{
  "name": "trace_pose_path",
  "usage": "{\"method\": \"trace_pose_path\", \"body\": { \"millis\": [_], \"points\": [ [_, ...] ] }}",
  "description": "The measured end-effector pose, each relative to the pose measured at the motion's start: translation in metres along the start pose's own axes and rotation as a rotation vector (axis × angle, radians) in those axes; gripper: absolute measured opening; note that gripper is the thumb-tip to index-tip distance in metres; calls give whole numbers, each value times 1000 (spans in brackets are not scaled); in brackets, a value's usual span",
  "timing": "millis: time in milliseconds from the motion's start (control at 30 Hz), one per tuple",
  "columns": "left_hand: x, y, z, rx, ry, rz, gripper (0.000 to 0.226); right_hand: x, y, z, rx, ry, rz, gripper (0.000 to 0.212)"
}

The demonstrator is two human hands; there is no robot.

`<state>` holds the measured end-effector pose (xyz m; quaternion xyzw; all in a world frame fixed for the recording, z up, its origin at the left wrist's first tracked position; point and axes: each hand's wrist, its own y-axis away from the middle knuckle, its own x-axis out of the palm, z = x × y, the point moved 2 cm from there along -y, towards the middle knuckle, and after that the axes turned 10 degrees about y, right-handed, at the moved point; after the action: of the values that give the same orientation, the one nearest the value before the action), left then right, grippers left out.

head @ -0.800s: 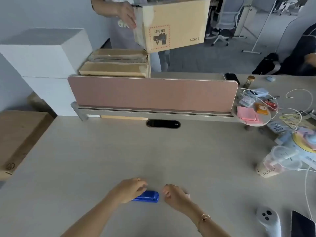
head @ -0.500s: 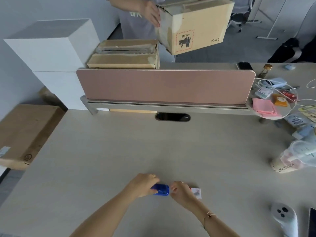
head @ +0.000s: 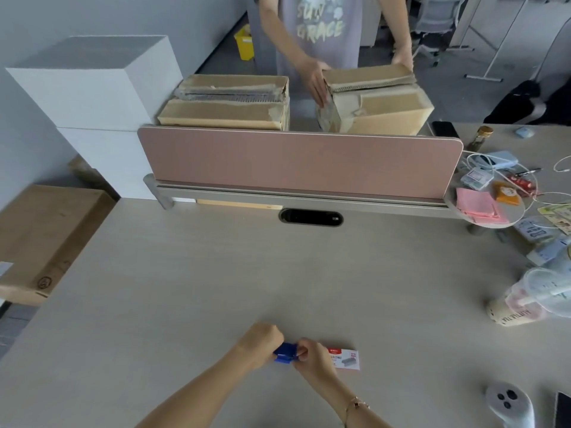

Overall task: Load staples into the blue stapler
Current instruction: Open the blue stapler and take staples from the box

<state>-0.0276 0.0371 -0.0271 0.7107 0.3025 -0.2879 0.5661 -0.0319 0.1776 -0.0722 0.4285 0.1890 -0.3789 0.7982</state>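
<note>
The blue stapler [head: 285,353] lies on the pale desk [head: 216,288] near its front edge, mostly covered by my hands. My left hand [head: 262,342] grips its left end with curled fingers. From the right, my right hand [head: 312,356] pinches the other end. A small white and red box of staples [head: 345,359] lies flat on the desk just right of my right hand, partly hidden behind it. Whether the stapler is open I cannot tell.
A pink divider panel [head: 296,162] crosses the desk's far edge; behind it a person sets down a cardboard box [head: 374,100] next to another box [head: 228,100]. A tipped plastic cup [head: 531,301], cables and small items crowd the right side. A grey controller [head: 509,406] lies front right.
My hands have closed in on the stapler from both ends, and the staple box has come into sight beside my right hand. The person behind the divider lowered the cardboard box.
</note>
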Motion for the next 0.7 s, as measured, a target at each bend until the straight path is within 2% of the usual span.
{"method": "trace_pose_path", "body": {
  "millis": [167,233,333,433,567,700],
  "points": [
    [-3,4,4,28,104,-76,5,-1,0,3,10,-33,-110,39],
    [-4,7,6,58,150,-126,10,-2,0,2,8,-7,-125,40],
    [-4,12,8,112,218,-194,8,-7,-2,-1,-44,92,-91,33],
    [-7,18,16,171,340,-292,6,-20,-6,0,-147,273,-55,7],
    [-10,28,35,224,456,-397,3,-28,-9,-4,-206,374,-65,14],
    [-10,39,51,208,506,-424,9,-28,-8,-6,-230,416,-80,15]
  ]
}}
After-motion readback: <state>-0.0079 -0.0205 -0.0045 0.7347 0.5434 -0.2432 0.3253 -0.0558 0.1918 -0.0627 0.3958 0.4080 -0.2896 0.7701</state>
